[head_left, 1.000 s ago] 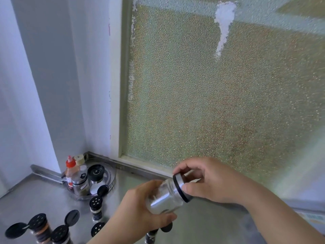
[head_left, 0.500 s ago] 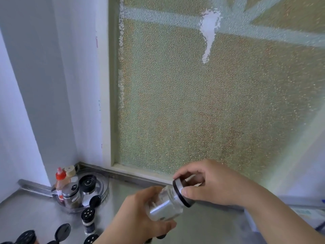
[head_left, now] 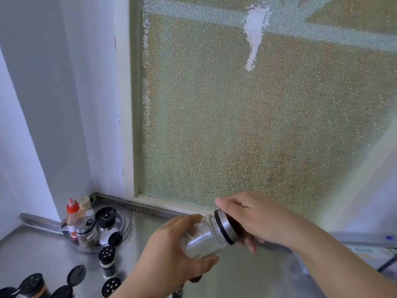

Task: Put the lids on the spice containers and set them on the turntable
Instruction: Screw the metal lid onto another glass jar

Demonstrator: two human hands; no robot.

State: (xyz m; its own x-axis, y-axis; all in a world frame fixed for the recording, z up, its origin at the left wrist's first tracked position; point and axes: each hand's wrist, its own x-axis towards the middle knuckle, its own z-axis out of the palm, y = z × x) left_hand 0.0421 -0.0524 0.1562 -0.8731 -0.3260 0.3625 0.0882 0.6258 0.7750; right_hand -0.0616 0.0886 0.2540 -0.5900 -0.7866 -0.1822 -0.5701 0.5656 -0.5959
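My left hand (head_left: 169, 252) grips a clear glass spice jar (head_left: 204, 239), tilted with its mouth up to the right. My right hand (head_left: 249, 218) is closed over the jar's black-and-silver lid (head_left: 225, 226), which sits on the mouth. The clear round turntable (head_left: 125, 220) stands in the back left corner with a red-capped bottle (head_left: 73, 211), a steel-topped jar (head_left: 86, 230) and a black-lidded jar (head_left: 105, 216) on it. On the counter in front stand several small spice jars with black shaker tops (head_left: 106, 258), flip caps open.
The steel counter (head_left: 32, 259) meets a white wall on the left and a frosted window (head_left: 247, 125) behind. A raised steel lip (head_left: 137, 204) runs along the back edge. A dark cable (head_left: 386, 263) lies at the far right.
My right hand has turned on the lid, fingers now wrapping over its top. The view has tipped slightly, so more of the counter jars show at the bottom left.
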